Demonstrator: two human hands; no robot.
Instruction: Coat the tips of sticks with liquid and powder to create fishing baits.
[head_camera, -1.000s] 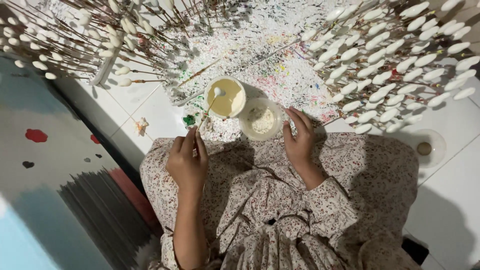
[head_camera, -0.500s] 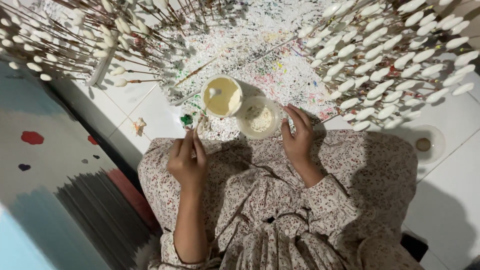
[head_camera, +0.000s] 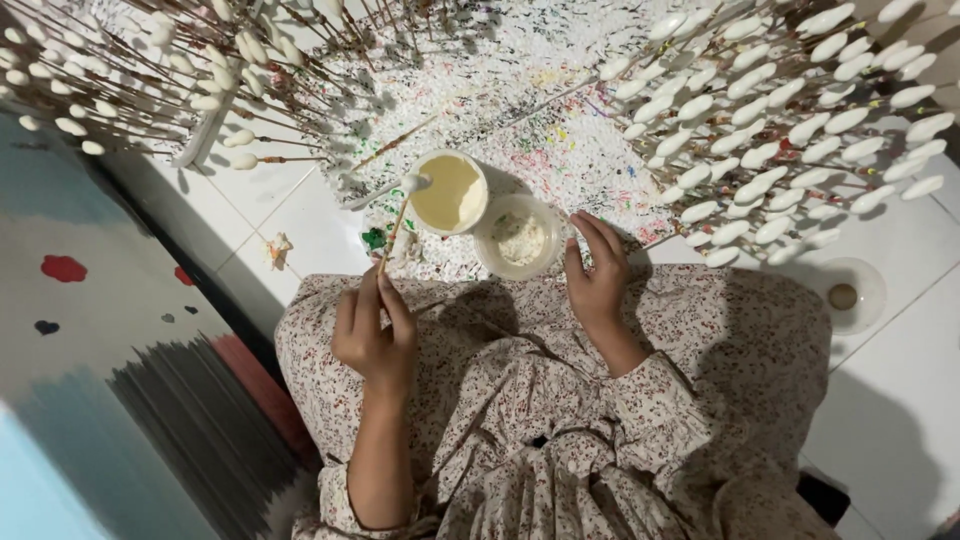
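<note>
Stick (head_camera: 393, 232) pinched in left fingers (head_camera: 375, 310) | right fingers (head_camera: 600, 245) open | paint-speckled white tile floor (head_camera: 290, 195)

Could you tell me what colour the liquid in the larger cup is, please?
Pale creamy yellow liquid, seen best in the head view.

I see a fairly dim, soft indoor light, brightest on the white tiled floor (head_camera: 900, 350) at the right, where a broad soft shadow falls near the person. The far left corner sinks into murk. Focus holds sharp at the centre; the stick racks (head_camera: 790, 130) bend outward and smear slightly toward the edges
</note>
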